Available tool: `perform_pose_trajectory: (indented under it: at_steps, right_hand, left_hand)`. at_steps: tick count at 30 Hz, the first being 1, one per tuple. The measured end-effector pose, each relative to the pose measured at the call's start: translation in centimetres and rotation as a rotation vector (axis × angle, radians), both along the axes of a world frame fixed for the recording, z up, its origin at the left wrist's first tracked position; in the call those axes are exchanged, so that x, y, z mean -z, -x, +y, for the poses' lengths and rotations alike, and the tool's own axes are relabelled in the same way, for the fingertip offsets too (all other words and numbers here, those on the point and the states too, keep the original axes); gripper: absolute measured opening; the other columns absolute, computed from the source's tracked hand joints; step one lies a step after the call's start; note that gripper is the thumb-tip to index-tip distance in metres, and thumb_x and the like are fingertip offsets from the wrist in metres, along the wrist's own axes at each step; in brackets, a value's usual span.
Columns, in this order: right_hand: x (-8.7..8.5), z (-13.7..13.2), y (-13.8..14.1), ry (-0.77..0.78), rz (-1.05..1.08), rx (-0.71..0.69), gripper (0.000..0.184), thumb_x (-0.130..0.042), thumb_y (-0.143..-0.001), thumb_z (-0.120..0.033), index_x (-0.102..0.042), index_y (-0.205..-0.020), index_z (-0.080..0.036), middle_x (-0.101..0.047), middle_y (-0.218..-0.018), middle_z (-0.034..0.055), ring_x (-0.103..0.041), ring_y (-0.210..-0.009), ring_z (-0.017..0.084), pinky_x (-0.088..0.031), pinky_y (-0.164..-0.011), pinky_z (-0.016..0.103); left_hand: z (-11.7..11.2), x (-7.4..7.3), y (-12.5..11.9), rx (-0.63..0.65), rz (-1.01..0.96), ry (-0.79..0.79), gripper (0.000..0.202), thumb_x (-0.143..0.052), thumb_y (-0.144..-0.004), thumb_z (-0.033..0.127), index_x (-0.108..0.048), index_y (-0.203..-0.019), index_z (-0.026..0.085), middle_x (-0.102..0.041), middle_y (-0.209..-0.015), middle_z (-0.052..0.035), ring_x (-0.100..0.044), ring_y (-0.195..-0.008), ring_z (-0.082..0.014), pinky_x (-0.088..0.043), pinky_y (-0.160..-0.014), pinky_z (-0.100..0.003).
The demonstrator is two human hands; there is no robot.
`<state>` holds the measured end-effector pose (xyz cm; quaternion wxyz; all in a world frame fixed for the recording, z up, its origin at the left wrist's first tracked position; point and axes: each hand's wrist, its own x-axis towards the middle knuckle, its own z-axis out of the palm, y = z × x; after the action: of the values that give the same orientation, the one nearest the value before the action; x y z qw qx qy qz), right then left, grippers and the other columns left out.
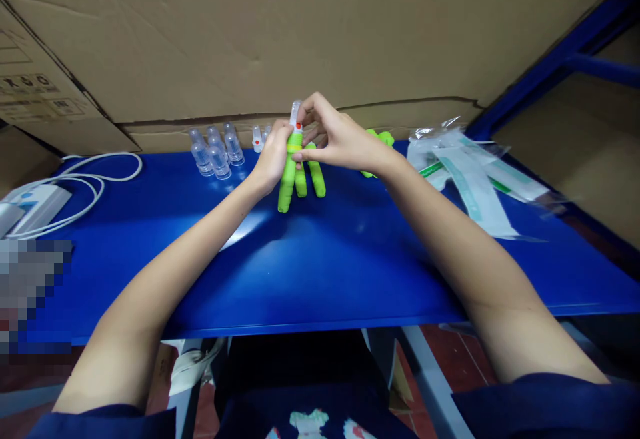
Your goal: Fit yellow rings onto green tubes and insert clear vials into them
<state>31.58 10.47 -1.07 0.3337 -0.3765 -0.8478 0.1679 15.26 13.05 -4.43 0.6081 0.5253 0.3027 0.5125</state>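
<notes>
Near the back of the blue table, my left hand (pixel 274 152) is closed around a lime-green pen-like tube (pixel 286 189) with a clear ribbed tip and a red dot. The tube stands tilted, its tip pointing up and away. My right hand (pixel 333 134) has its fingers and thumb closed at the upper part of the same tube, just below the clear tip. Just behind and to the right lie green tubes (pixel 317 176), partly hidden by my hands. Left of my left hand stands a small clear tip with a red dot (pixel 257 139), with another beside it.
Several clear plastic caps (pixel 219 159) stand at the back left. Green pieces (pixel 384 138) lie behind my right forearm. Clear plastic packages (pixel 470 172) are piled at the right. A white device with a looped cable (pixel 40 202) sits at the left. Cardboard (pixel 260 39) walls the back.
</notes>
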Motion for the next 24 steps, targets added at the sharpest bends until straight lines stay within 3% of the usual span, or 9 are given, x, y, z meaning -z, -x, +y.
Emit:
perform_pose_trajectory:
  at_steps: [6,12,19,24]
  right_hand:
    - [-0.07,0.05,-0.24,-0.027,-0.016,-0.004,0.05,-0.082,-0.086,-0.035,-0.046,-0.119,-0.024,-0.062,-0.128,0.0091,-0.066,-0.12,0.028,-0.064,-0.099,0.042]
    - [-0.2,-0.02,-0.36,-0.044,-0.044,0.015,0.052,-0.083,-0.085,-0.038,-0.045,-0.118,-0.023,-0.064,-0.125,0.0088,-0.069,-0.112,0.027,-0.063,-0.097,0.043]
    - [-0.19,-0.12,-0.26,-0.061,-0.085,0.063,0.048,-0.081,-0.087,-0.038,-0.047,-0.117,-0.023,-0.065,-0.12,0.0071,-0.069,-0.113,0.027,-0.062,-0.098,0.044]
    - [0.02,-0.03,0.15,-0.057,-0.022,0.08,0.052,-0.081,-0.087,-0.041,-0.046,-0.121,-0.025,-0.064,-0.127,0.0095,-0.069,-0.114,0.027,-0.064,-0.094,0.042]
  left_hand:
    - [-0.29,-0.07,-0.04,-0.021,0.12,-0.119,0.024,-0.047,-0.11,0.033,-0.053,-0.091,0.018,-0.054,-0.077,0.0023,-0.054,-0.058,-0.0075,-0.052,-0.061,-0.021]
    - [0.14,0.65,0.06,-0.039,0.139,-0.188,0.026,-0.056,-0.107,0.044,-0.057,-0.097,0.02,-0.057,-0.085,0.0005,-0.063,-0.069,-0.009,-0.059,-0.068,-0.022]
    - [0.45,0.75,0.16,-0.04,0.15,-0.205,0.025,-0.05,-0.109,0.041,-0.057,-0.097,0.02,-0.055,-0.082,0.0006,-0.062,-0.066,-0.0092,-0.06,-0.069,-0.024]
    - [0.54,0.3,0.26,-0.056,0.114,-0.155,0.026,-0.052,-0.108,0.044,-0.057,-0.099,0.02,-0.059,-0.086,-0.0011,-0.068,-0.075,-0.0127,-0.061,-0.071,-0.026]
